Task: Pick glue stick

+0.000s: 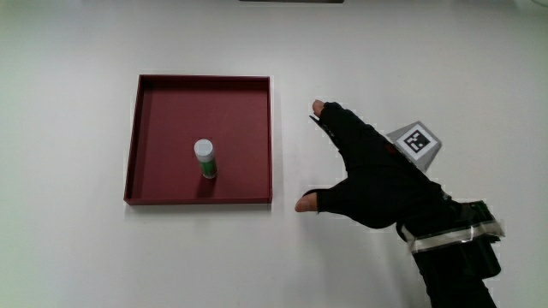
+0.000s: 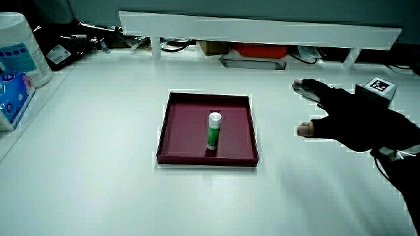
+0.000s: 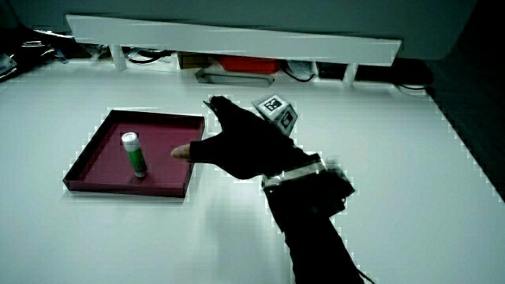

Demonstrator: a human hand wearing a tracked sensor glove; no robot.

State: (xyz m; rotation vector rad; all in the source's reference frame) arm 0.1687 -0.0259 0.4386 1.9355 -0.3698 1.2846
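A green glue stick with a white cap (image 1: 205, 159) stands upright in a dark red square tray (image 1: 154, 120); both side views show the glue stick (image 2: 214, 130) (image 3: 134, 153) standing in the tray (image 2: 177, 131) (image 3: 99, 154) as well. The hand (image 1: 370, 175) in its black glove hovers over the bare table beside the tray, fingers spread and holding nothing. It shows in both side views (image 2: 351, 118) (image 3: 241, 146). The patterned cube (image 1: 415, 143) sits on the hand's back. The hand is apart from the tray and the glue stick.
A low white partition (image 2: 262, 29) runs along the table's edge farthest from the person, with cables and small items under it. A white container with a blue label (image 2: 16, 62) stands at the table's edge in a side view.
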